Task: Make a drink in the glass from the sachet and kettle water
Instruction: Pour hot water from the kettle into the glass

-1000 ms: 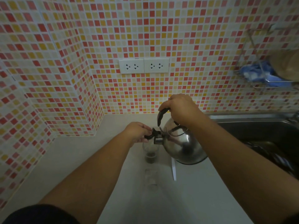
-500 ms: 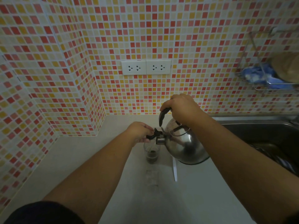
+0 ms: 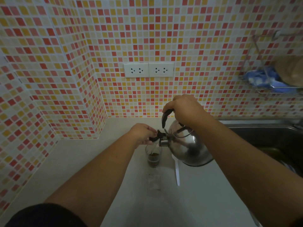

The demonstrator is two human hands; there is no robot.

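While the steel kettle (image 3: 188, 148) tips over the glass (image 3: 153, 157), water streams in.
Right hand (image 3: 184, 110) grips its handle; left hand (image 3: 143, 134) pinches the spout cap at nine o'clock, glass on the bench (image 3: 82, 161).

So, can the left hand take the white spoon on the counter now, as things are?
Probably not right away. The left hand is holding the spout cap of the kettle open, and the white spoon lies beyond the glass, its far end under the tilted kettle. It must first let go of the cap.
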